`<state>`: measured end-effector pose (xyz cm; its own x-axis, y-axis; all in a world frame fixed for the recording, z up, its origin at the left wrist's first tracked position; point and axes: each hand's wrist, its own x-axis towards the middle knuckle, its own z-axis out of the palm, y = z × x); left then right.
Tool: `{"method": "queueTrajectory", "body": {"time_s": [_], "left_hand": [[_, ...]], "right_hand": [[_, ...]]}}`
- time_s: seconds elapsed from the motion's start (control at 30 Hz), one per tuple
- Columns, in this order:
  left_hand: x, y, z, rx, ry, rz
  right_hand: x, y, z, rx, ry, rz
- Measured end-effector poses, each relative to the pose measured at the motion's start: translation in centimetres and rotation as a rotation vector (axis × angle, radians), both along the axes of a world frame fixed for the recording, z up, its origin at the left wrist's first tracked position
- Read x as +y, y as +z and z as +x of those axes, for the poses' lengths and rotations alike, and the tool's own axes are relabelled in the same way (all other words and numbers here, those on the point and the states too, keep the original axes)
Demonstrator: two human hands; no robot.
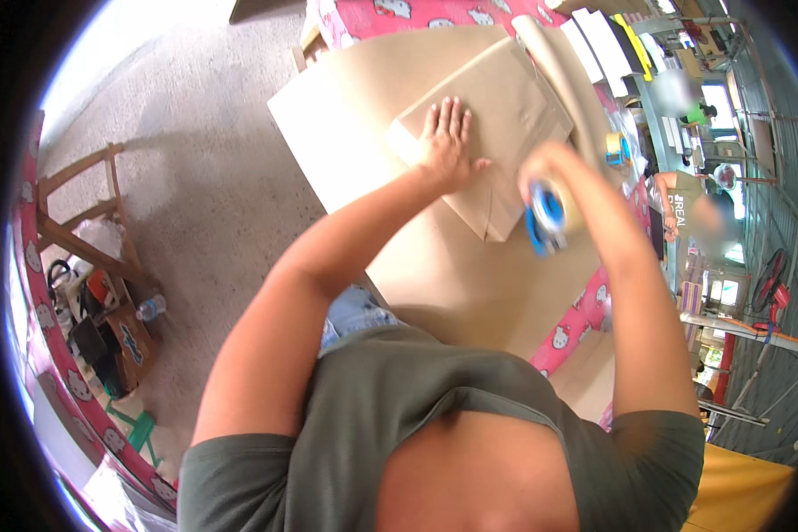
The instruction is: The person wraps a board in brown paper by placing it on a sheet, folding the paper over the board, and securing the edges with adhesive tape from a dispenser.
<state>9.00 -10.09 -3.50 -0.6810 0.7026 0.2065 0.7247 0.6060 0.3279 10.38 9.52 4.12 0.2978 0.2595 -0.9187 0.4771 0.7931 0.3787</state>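
Observation:
A flat package wrapped in brown paper [505, 97] lies on a larger sheet of brown kraft paper [355, 84] spread over the table. My left hand [450, 146] presses flat on the package near its left edge, fingers stretched out. Just off the package's near right corner, my right hand [545, 168] grips a blue tape dispenser [545, 217] with a roll of tape on it. Motion blurs the dispenser and the fingers round it. Whether any tape runs from it to the package, I cannot tell.
Along the table's right side lies a rolled length of brown paper [554, 66]. Another tape dispenser [618, 149] stands beyond my right wrist. Pink patterned cloth [576, 319] shows at the table's edges. A wooden frame [89, 213] stands on the concrete floor at left. Two people are farther right.

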Motion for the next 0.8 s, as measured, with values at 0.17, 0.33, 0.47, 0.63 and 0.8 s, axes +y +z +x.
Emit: {"method": "queueTrajectory", "body": {"time_s": [0.17,0.33,0.47,0.63,0.8], "left_hand": [[0.1,-0.1,0.0,-0.002,0.001,0.034],[0.2,-0.2,-0.1,0.026,-0.007,0.106],[0.4,0.5,-0.1,0.082,-0.045,0.048],[-0.9,0.7,-1.9,0.187,-0.149,-0.064],[0.3,3.4,-10.9,-0.597,-0.376,0.197]], "right_hand": [[11.2,1.5,26.9,0.419,-0.734,0.620],[8.4,0.2,43.9,1.335,-0.037,1.203],[3.7,-8.4,49.3,1.379,-0.096,1.598],[-2.7,-8.3,41.0,0.919,-0.282,1.720],[-2.0,-8.6,37.1,1.837,-0.056,1.601]]}}
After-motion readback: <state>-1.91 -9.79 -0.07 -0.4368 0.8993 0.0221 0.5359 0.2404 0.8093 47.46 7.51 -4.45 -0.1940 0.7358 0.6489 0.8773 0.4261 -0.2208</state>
